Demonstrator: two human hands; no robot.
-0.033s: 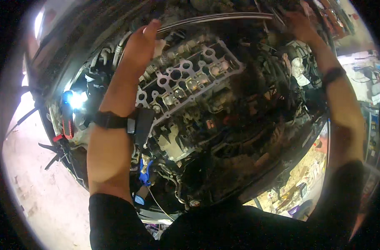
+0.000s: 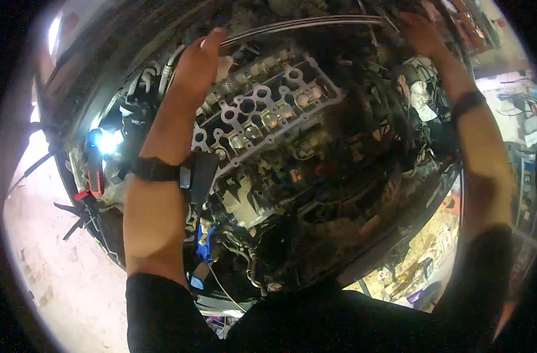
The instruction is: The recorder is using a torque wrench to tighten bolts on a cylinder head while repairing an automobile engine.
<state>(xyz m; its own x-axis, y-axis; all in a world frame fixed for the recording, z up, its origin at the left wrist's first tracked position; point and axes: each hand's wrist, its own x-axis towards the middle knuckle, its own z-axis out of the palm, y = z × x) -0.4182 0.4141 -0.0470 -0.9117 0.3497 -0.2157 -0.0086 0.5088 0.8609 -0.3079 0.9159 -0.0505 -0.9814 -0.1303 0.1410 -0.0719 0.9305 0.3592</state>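
Note:
My left hand (image 2: 199,62) is closed round the left end of a long, narrow metal strip (image 2: 304,23) above the back of an open engine bay. My right hand (image 2: 421,38) is at the strip's right end, beside a short angled dark piece; its fingers are blurred, so their grip is unclear. Below and between my hands lies an exposed engine top with a silver, holed frame (image 2: 245,104) and several round openings. A black device is strapped on my left forearm.
A lit work lamp (image 2: 96,165) sits at the bay's left, near a black clamp-like piece (image 2: 68,215). A blue tool (image 2: 205,247) lies at the lower front, and white crumpled material (image 2: 422,100) at the right. Cluttered surfaces (image 2: 415,282) show beyond the car's right and front edges.
My right hand and forearm have shifted very slightly up and to the left. My left hand stays where it was.

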